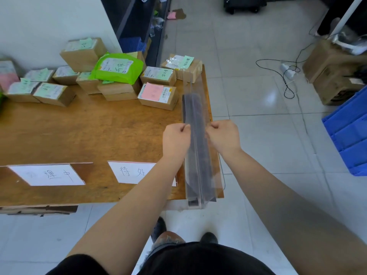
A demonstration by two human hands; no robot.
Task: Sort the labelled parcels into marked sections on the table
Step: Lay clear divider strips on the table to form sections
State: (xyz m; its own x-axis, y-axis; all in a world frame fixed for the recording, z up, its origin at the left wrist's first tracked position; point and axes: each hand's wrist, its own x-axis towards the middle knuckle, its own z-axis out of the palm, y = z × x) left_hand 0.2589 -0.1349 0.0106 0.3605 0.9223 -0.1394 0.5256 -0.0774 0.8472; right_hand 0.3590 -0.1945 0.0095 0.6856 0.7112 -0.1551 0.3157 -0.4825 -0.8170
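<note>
I hold a long, narrow clear-plastic package (196,165) with a dark strip inside, lengthwise over the right end of the wooden table (89,132). My left hand (175,138) pinches its left edge and my right hand (224,136) pinches its right edge. Several labelled cardboard parcels sit at the table's far side, among them one with a pink note (158,95) and a green bag (118,68). Two white section signs with handwriting lie near the front edge: one on the left (49,174), one (131,172) partly hidden under my left forearm.
A white wall runs behind the parcels. On the tiled floor to the right are a blue crate (351,135), cardboard boxes (333,72) and a power strip with loose cables (288,71). A dark shelf unit (139,26) stands beyond the table.
</note>
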